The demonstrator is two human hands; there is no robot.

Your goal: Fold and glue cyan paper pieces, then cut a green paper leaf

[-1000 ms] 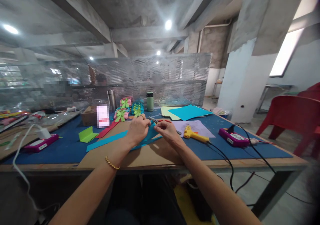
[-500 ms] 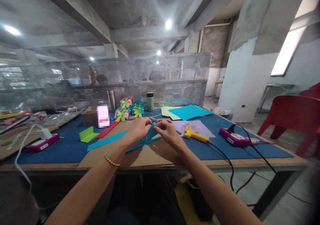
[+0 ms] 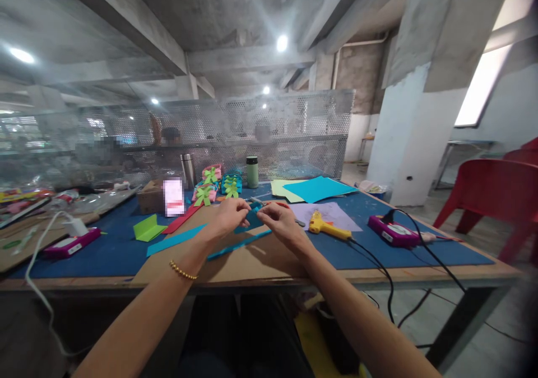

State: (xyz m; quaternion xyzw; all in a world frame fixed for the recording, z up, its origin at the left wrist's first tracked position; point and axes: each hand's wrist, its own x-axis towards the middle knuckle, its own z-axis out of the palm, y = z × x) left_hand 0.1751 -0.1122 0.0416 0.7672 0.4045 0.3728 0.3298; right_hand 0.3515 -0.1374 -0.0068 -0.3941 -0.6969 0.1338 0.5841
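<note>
From my distant seat, I watched through the head camera a small bent piece of bright blue paper (image 3: 254, 217) held just above the far part of a broad sheet of brown cardboard (image 3: 260, 263), my landmark. The paper lay between the two bare hands, right off the left fingertips and left off the right ones, so neither hand was clearly nearer. Its long axis I could not tell, as fingers covered its edges.

The right hand (image 3: 277, 221) had thumb and finger pinched together on the paper's right edge. The left hand (image 3: 230, 217) had its fingers curled in at the opposite side; whether they gripped or only touched, I could not tell.

Beneath the hands, a narrow blue paper strip (image 3: 239, 245) slanted across the cardboard, its far end toward the right hand. A wider flat blue paper strip (image 3: 175, 240) lay across the cardboard's left edge, with a long red paper strip (image 3: 182, 219) beyond it. Left of the cardboard stood a folded lime-green paper piece (image 3: 148, 229). To its right, a yellow plastic glue gun (image 3: 328, 228) rested partly on a pale purple sheet (image 3: 340, 214).
</note>
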